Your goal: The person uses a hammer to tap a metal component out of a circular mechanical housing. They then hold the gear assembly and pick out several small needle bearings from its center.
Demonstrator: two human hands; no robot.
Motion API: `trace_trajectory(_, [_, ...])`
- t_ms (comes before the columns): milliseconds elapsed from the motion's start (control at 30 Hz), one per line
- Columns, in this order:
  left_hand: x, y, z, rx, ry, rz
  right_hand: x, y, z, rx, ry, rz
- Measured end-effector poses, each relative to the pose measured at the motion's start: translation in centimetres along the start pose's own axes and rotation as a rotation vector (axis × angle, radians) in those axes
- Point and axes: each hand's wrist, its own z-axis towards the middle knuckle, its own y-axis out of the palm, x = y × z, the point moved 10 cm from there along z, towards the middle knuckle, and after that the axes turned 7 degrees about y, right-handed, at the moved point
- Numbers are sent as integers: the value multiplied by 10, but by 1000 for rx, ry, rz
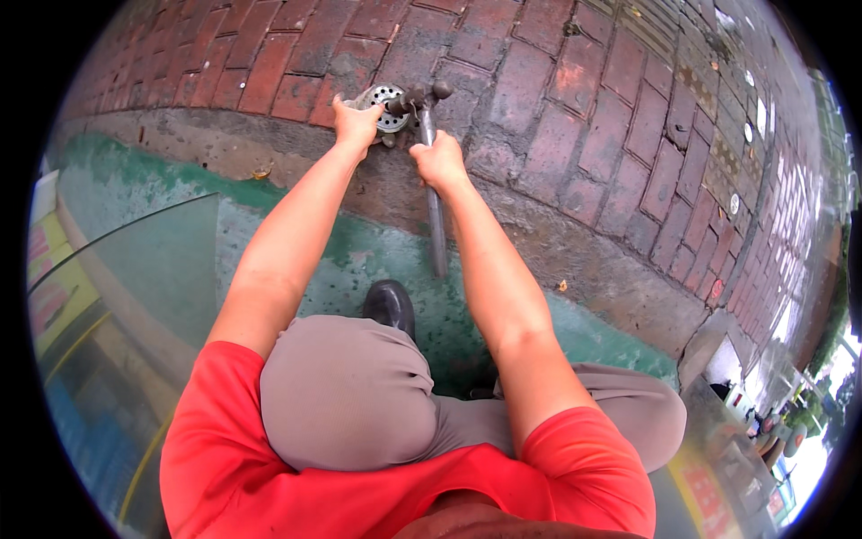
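My right hand [440,163] is closed around the handle of a ball-peen hammer [436,229]. Its dark head lies over the right side of a round metal part [382,93] with a ring of holes, and one rounded end points right. Whether the head touches the part is hard to make out. My left hand [357,126] grips the round part at its near left edge, with the thumb at the rim and the fingers partly hidden. The part rests on the ground where the red paving meets a concrete strip.
Red bricks [525,85] pave the ground ahead, wet toward the right. Below the concrete strip [575,256] runs a green painted step [346,260], where my dark boot [390,306] stands. A glass panel [148,269] is close on my left.
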Motion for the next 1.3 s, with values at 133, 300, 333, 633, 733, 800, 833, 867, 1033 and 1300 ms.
trace_trajectory(133, [13,0,-6,-31,-22,-15,-9,-14,-8,194,-226,-178])
trace_trajectory(300, [21,-4,-18,-51,-64,-49,-24,-20,-27,298,-342,-219])
trace_trajectory(333, [19,-8,-19,-52,-74,-59,-29,-17,-31,300,-355,-211])
trace_trajectory(633, [23,-2,-21,-89,-111,-167,-19,-19,-22,321,-285,-265])
trace_trajectory(733, [16,-7,-17,-107,-106,-190,-5,-39,-26,464,-196,-190])
trace_trajectory(800, [8,-10,-15,-119,-128,-223,4,-54,-32,559,-174,-284])
trace_trajectory(833, [8,-7,-14,-126,-133,-260,11,-64,-29,620,-182,-379])
trace_trajectory(867, [10,-4,-11,-168,-121,-285,17,-74,-26,681,-189,-473])
trace_trajectory(1033, [18,-1,-13,-401,-163,-514,38,-82,-31,728,-189,-609])
trace_trajectory(1300, [33,20,-81,-912,-303,-1053,-7,-40,3,120,-306,211])
